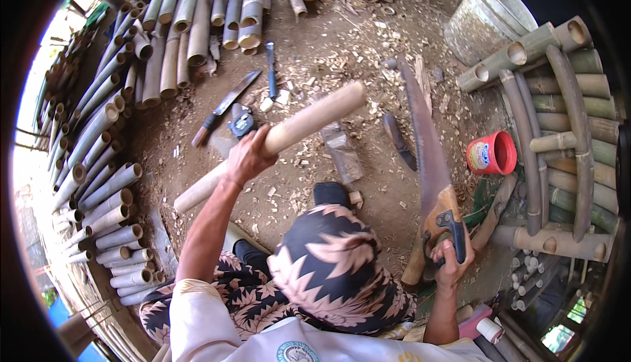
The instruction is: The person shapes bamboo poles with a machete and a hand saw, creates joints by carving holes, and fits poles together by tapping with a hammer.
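Observation:
My left hand [254, 155] is wrapped round the middle of a pale, round wooden pole [315, 115], which slants up to the right above the ground. In my right hand [449, 260] is the wooden handle of a handsaw [427, 145]. Its long, rusty blade points away from me and stands apart from the pole. Below the pole, a flat wood block [342, 154] lies on the dirt. Beyond my left hand are a black tape measure [242, 123], a machete [230, 102] and a narrow blue-handled tool [271, 73].
Bamboo poles [190, 27] are stacked at the far side and left. At right are a red tub [491, 153], a bamboo rack [565, 119] and a dirty white bucket [483, 20]. A curved dark-handled tool [399, 140] lies near the saw. Wood chips litter the dirt floor [302, 53].

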A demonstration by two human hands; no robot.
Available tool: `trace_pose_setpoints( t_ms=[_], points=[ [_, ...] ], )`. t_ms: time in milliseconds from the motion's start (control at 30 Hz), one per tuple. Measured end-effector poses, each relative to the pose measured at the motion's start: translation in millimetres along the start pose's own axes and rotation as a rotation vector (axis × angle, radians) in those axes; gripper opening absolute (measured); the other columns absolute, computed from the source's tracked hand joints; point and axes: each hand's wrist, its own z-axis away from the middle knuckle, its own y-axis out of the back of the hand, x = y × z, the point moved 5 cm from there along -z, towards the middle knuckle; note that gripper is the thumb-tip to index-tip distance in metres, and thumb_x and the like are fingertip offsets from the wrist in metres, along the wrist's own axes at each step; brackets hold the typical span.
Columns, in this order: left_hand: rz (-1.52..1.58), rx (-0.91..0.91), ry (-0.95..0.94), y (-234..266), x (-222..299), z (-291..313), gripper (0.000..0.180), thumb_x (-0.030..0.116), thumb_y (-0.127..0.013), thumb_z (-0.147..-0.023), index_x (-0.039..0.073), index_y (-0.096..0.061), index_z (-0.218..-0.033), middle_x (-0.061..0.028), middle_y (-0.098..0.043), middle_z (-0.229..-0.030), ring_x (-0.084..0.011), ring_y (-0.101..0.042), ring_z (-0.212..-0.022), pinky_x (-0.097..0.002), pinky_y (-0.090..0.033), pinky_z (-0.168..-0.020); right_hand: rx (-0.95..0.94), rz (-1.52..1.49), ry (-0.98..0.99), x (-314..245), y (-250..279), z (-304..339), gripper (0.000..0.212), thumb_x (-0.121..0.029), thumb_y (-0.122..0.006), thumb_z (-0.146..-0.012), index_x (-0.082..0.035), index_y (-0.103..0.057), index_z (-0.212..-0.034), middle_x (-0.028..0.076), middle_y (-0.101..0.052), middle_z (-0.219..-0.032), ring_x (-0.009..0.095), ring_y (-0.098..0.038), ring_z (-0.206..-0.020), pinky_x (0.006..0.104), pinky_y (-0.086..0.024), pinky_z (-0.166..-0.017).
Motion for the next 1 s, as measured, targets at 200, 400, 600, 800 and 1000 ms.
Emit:
trace_pose_setpoints(
  t_ms=[200,400,600,800,1000],
  points=[
    [-0.114,-0.26,0.172,-76.0,-32.4,48.4,0.074,0.029,-0.082,-0.071,0.013,-0.046,-0.134,-0.0143,-0.061,-0.115,-0.0357,-0.06,-0.108,-0.0453,-0.048,-0.094,-0.092,0.014,-0.082,11.9,3.6,-3.6,0.058,-0.009,-0.06,-0.084,0.012,-0.046,-0.136,0.001,-0.054,-0.067,0.007,-0.05,-0.052,0.0218,-0.043,-0.048],
    [-0.18,-0.349,0.255,-84.4,-4.1,31.4,0.081,0.032,-0.081,-0.074,0.008,-0.04,-0.139,-0.0159,-0.057,-0.123,-0.0334,-0.056,-0.117,-0.0451,-0.044,-0.101,-0.219,0.125,-0.096,29.7,-5.4,-14.9,0.056,-0.011,-0.062,-0.084,0.012,-0.048,-0.134,0.004,-0.06,-0.076,0.006,-0.054,-0.057,0.0206,-0.043,-0.054],
    [0.023,-0.217,0.173,-107.0,63.1,-37.4,0.078,0.033,-0.08,-0.069,0.005,-0.044,-0.132,-0.0233,-0.059,-0.117,-0.0378,-0.059,-0.111,-0.0457,-0.046,-0.098,-0.318,0.354,0.01,40.1,-13.6,-20.7,0.059,-0.009,-0.063,-0.077,0.013,-0.051,-0.131,0.016,-0.069,-0.094,0.019,-0.068,-0.079,0.0283,-0.053,-0.075],
    [-0.015,-0.395,0.238,-123.3,70.9,-62.1,0.055,0.027,-0.077,-0.065,0.005,-0.051,-0.108,-0.0214,-0.066,-0.098,-0.0406,-0.065,-0.093,-0.0479,-0.053,-0.081,-0.395,0.452,0.195,21.0,-38.9,-26.0,0.061,-0.004,-0.064,-0.073,0.012,-0.053,-0.13,0.018,-0.068,-0.09,0.02,-0.07,-0.075,0.0285,-0.054,-0.071],
    [0.014,-0.308,0.155,-123.4,70.0,-62.5,0.061,0.033,-0.076,-0.066,0.004,-0.052,-0.115,-0.0222,-0.066,-0.099,-0.0408,-0.065,-0.094,-0.0473,-0.052,-0.083,-0.334,0.499,0.335,25.7,-47.5,-16.6,0.06,-0.004,-0.064,-0.07,0.012,-0.055,-0.128,0.019,-0.069,-0.087,0.023,-0.072,-0.074,0.0286,-0.054,-0.068]
  ],
)
